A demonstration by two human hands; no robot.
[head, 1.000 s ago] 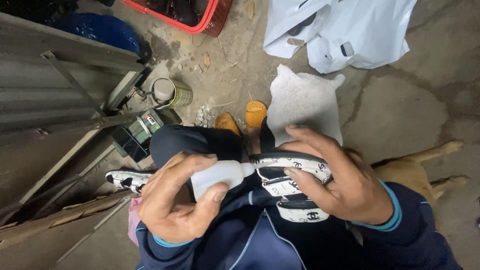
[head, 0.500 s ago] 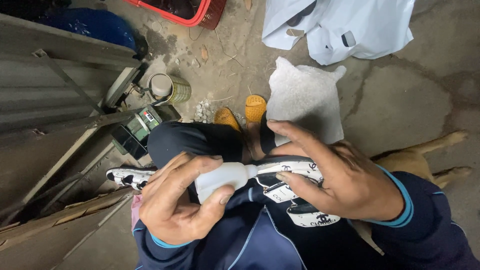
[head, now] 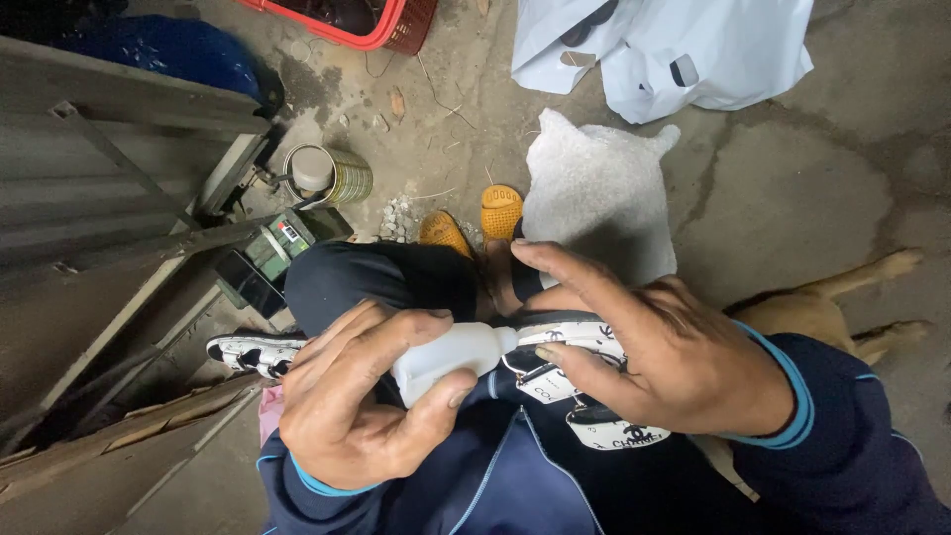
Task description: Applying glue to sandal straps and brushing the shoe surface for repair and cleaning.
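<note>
Item: white plastic bottle (head: 446, 357), lying sideways across your lap, neck pointing toward your right.
Your left hand (head: 362, 401): closed around the bottle's body, thumb underneath, fingers over the top.
Your right hand (head: 654, 352): fingers spread and pressing on a white patterned strap (head: 580, 342) with black marks, just beside the bottle's neck; whether it grips the strap or only rests on it cannot be told.
Strap: runs across your lap, its far end (head: 248, 352) showing beyond your left knee; tags hang from it under your right hand.
Clothing: dark blue jacket with light blue cuffs, dark trousers.
Floor: bare concrete (head: 792, 188).
On the floor: two orange sandals (head: 500, 210) at your feet; a pale foam sheet (head: 594, 188) beside them; a tin can (head: 327, 176) to your left; a red basket (head: 386, 25) and a white plastic bag (head: 684, 50) farther off.
Right edge: tan dog legs (head: 872, 287).
</note>
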